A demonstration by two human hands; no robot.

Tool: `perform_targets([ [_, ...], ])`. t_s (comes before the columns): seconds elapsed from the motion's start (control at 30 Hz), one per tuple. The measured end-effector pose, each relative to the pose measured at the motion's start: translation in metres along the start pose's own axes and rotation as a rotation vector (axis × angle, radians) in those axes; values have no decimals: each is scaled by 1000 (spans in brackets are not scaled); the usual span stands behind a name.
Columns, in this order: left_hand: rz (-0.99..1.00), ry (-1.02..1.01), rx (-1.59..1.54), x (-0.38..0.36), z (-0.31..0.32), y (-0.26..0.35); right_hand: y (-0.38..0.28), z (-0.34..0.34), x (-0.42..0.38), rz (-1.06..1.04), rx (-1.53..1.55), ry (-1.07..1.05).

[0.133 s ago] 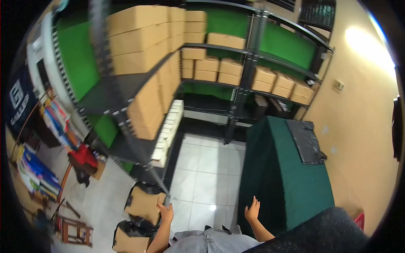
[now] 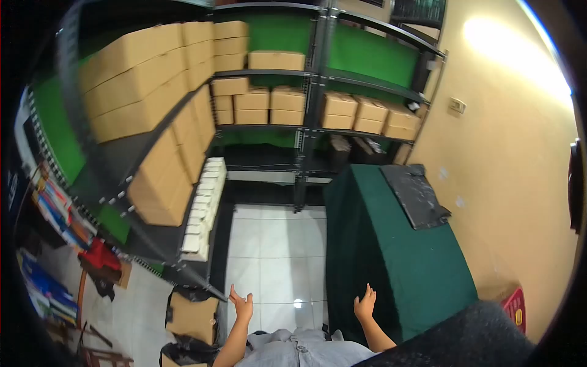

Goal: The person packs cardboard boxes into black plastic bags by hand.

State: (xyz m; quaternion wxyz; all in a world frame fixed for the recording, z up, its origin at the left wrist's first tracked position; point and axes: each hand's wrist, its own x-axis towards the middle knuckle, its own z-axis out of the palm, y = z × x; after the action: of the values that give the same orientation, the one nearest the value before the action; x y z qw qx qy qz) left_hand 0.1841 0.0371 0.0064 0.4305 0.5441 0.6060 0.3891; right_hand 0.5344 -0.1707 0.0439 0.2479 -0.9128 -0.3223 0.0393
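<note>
"While both your hands are unburdened, what deserves your care around the green-draped table?"

"Your spacing, I'd judge. Your right hand is open, fingers raised and holding nothing, just in front of the table's near left side; you can't tell from this view whether it brushes the cloth. Let that elbow sit close to you, so no fingertip snags the drape and drags the black plastic packet lying on top."

"And your left?"

"Your left hand is released too, thumb and fingers apart, well off to the left of the table, across the tiled floor. Nearest to it are the slanting shelf post and the open carton, both farther left of the table than the hand itself. Guard your knuckles against that metal edge (bare skin comes off worse), and watch your feet near the carton's black plastic."

"Where do you have the most room?"

"On the tiles directly left of the table, between it and the shelf with the white boxes. Carry your arms low and your wrists loose there, and judge each side by eye; this wide view bends the edges, so your clearances may mislead you."
</note>
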Motion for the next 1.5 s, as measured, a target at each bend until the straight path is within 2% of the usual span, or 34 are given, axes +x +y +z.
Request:
perform_targets([
  [0.03,12,-47,-10,11,1,-1,2,9,-10,48,40,20],
  [0.2,161,-239,59,69,84,33,27,6,55,203,93,190],
  [0.3,104,-358,64,107,126,53,31,4,99,284,132,277],
  [0.47,81,-389,181,196,212,68,42,9,176,359,153,399],
  [0.57,53,-462,224,250,276,108,50,4,212,472,143,415],
  [0.67,187,-524,184,312,357,166,53,2,252,598,184,500],
  [0.73,358,-603,143,338,411,196,62,5,274,693,183,562],
  [0.87,428,-768,161,357,519,251,71,11,303,759,239,613],
  [0.93,399,-915,109,343,563,295,73,11,323,778,242,634],
  [0.97,405,-950,16,341,593,299,76,10,335,793,242,642],
  [1.07,480,-1032,50,322,647,330,96,5,369,838,300,631],
  [1.17,487,-1125,46,317,689,342,112,8,402,849,263,684],
  [1.23,500,-1158,130,320,710,348,126,6,427,930,230,746],
  [1.3,478,-1162,142,327,728,351,129,8,442,968,140,741],
  [1.37,456,-1169,150,334,748,352,129,10,453,1109,61,713],
  [1.43,464,-1099,248,345,769,347,129,14,459,1157,63,734],
  [1.5,409,-1130,265,352,793,352,128,11,466,1239,34,739],
])
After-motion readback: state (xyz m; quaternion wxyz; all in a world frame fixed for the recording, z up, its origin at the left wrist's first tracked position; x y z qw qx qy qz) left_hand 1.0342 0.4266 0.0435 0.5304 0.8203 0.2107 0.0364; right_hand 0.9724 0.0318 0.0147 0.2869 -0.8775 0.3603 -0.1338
